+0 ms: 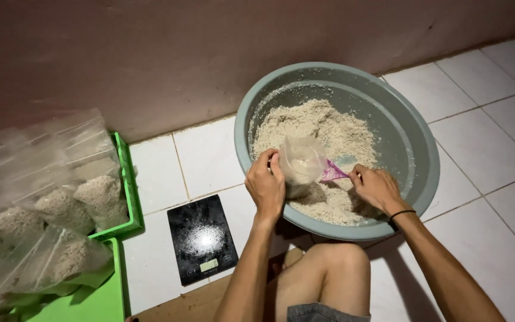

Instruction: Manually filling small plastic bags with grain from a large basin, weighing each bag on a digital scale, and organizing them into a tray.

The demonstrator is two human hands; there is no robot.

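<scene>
Fingers of the left hand [266,182] pinch the rim of a small clear bag [301,162], held open over the grey basin [415,140] of pale grain [323,128]. Right hand [377,188] grips a pink scoop [332,173] at the bag's mouth (filling step, I judge). Next, the black scale [202,238] on the floor just beside should receive the bag.

**Count of things on the tiled floor**

One large grey basin [417,128] of pale grain sits at far right. One clear plastic bag [300,160] and one purple scoop [332,173] are over it, with two hands: left hand [266,185], right hand [377,189]. One black kitchen scale [202,239] lies near centre. Two green trays [127,179] stand left, carrying several filled bags [61,206]; their exact number cannot be told.
</scene>
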